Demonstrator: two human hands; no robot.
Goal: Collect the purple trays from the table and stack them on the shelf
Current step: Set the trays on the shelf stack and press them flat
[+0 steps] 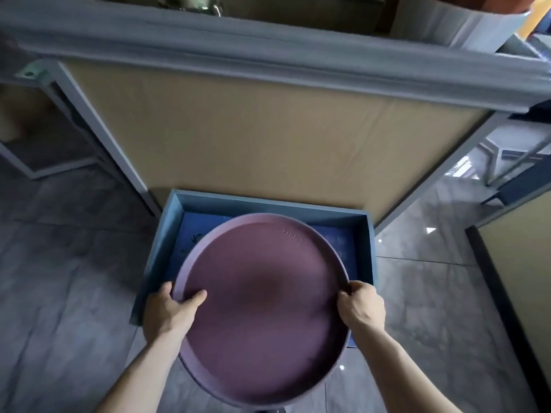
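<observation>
A large round purple tray (262, 305) fills the lower middle of the head view, held level in front of me. My left hand (168, 311) grips its left rim, thumb lying on the tray's inner face. My right hand (362, 305) clasps the right rim. The tray hangs above a blue open box (167, 231) on the floor. Behind it stands a grey metal shelf (268, 61) with a tan board (268, 138) as its lower level.
The shelf's grey front rail crosses the top of the view, with cardboard boxes (447, 19) on the level above it. Grey shelf legs (101, 126) slope down on both sides. Glossy grey tiled floor (59, 278) surrounds the box. A dark-edged tan panel (518, 281) stands at the right.
</observation>
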